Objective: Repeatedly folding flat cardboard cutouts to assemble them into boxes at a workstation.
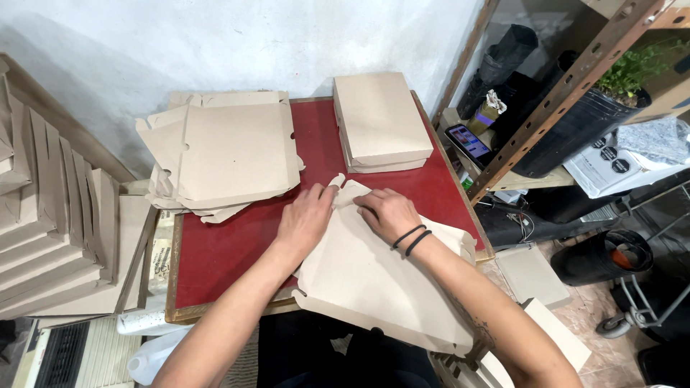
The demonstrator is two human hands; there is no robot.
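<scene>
Red-topped worktop [237, 244] stands against a pale wall, with a stack of flat cardboard blanks [219, 151] at its far left and folded boxes [381, 118] at its far right. One cardboard blank [374, 276] lies at the near right edge, overhanging toward the person. Left hand [305, 219] presses flat, fingers together, beside the far flap; right hand [388, 212] curls over that flap [346, 192], pinching it. Judgement: hold the panel down firmly and fold along the scored crease so the corner stays square.
</scene>
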